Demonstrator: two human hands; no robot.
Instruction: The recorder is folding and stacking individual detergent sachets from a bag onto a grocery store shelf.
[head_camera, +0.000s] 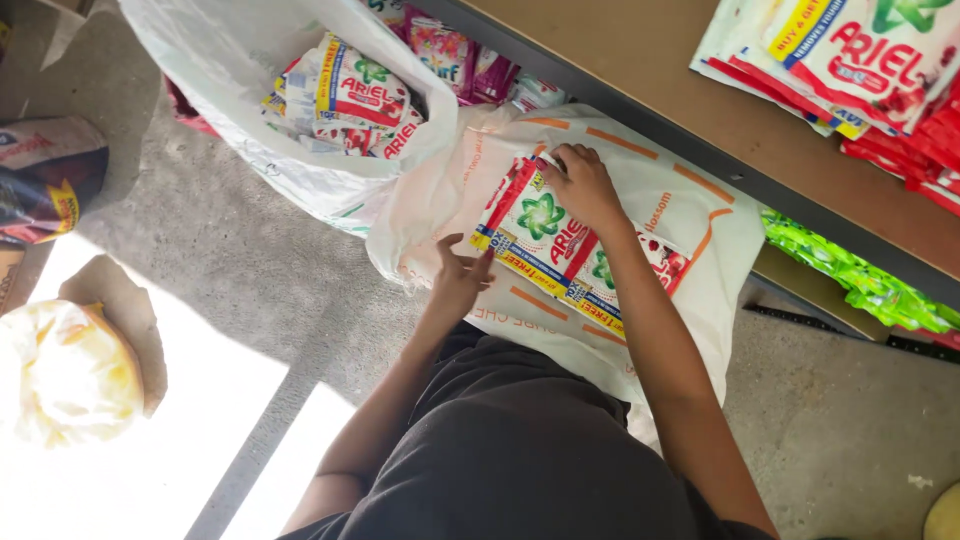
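A strip of white, green and red detergent sachets (545, 235) lies on a white sack with orange lines (690, 215) resting on my lap. My right hand (582, 183) presses on the strip's far end, fingers curled over its edge. My left hand (460, 275) touches the strip's near left corner with fingers spread. An open white plastic bag (250, 100) to the left holds more sachet strips (350, 95).
A brown shelf board (640, 60) with a dark metal edge runs along the top right, with stacked sachet packs (860, 60) on it. Green packets (860, 280) lie under it. A dark printed bag (45, 175) and a yellowish bag (65, 370) sit on the concrete floor at left.
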